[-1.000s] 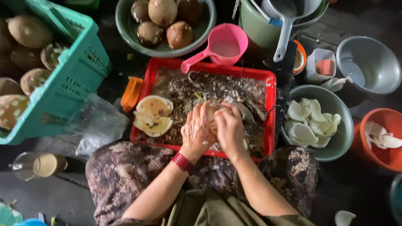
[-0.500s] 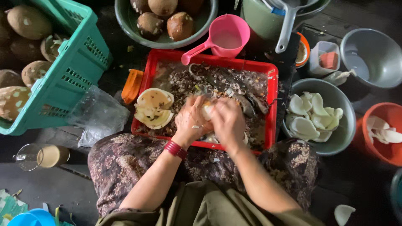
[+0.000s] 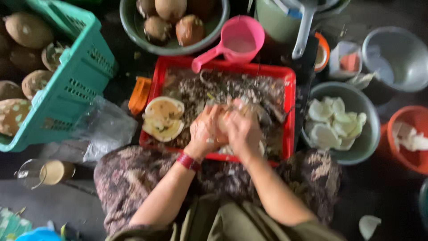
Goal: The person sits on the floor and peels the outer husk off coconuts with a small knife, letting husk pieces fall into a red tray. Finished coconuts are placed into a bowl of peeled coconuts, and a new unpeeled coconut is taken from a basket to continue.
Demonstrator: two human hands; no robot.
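My left hand [image 3: 204,133] and my right hand [image 3: 243,130] are pressed together over the middle of a red tray [image 3: 223,67] that rests on my lap. Both hands close around a pale, rounded piece [image 3: 223,127] that they mostly hide. The picture is blurred, so I cannot tell whether either hand also holds a tool. The tray is littered with brown peelings and scraps [image 3: 214,89]. Two pale cut halves [image 3: 164,118] lie in the tray's left part, just left of my left hand. A red band [image 3: 189,161] circles my left wrist.
A green basket [image 3: 67,80] of brown round fruits stands at the left, with a crumpled plastic bag [image 3: 104,129] beside it. Behind the tray are a bowl of brown fruits [image 3: 174,44] and a pink scoop [image 3: 243,38]. Bowls of white pieces [image 3: 339,122] [image 3: 410,138] stand right.
My hands stay clasped on the pale piece over the tray, shifting only slightly. The view has moved a little and grown more blurred.
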